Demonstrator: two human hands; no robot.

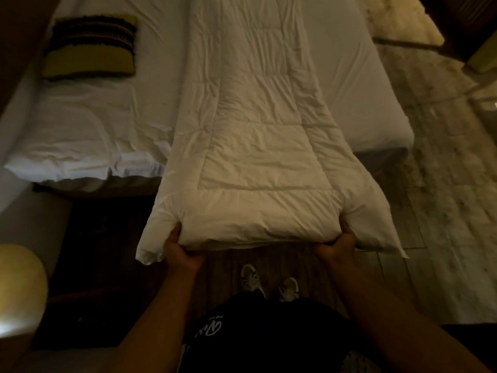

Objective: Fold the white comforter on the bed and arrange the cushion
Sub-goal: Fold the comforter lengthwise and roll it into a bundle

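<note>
left hand (178,247): clamped on the near end of the comforter (252,146), thumb up on the side, fingers tucked underneath so I can't see them

right hand (340,242): same deal on the other corner, closed around the folded edge, fingers hidden under it

comforter: white, quilted, already folded into a long strip that runs straight away from both hands up the bed (80,125); the near end sits between the hands, lifted off past the foot of the bed; a loose flap hangs outside each hand, one left of the left hand, one right of the right hand

cushion (91,45): olive with dark stripes, lying flat on the sheet well beyond the left hand and off to its left, apart from the comforter

bed: white sheet, rumpled ahead of the left hand, smoother ahead of the right

shoes (269,284): white pair, below the hands, between the two forearms, on a wood floor

rug (443,157): pale and shaggy, out past the right hand beside the bed

lamp (18,289): a lit yellowish shape low and left of the left arm, probably a lamp but too blurry to say for sure
</note>
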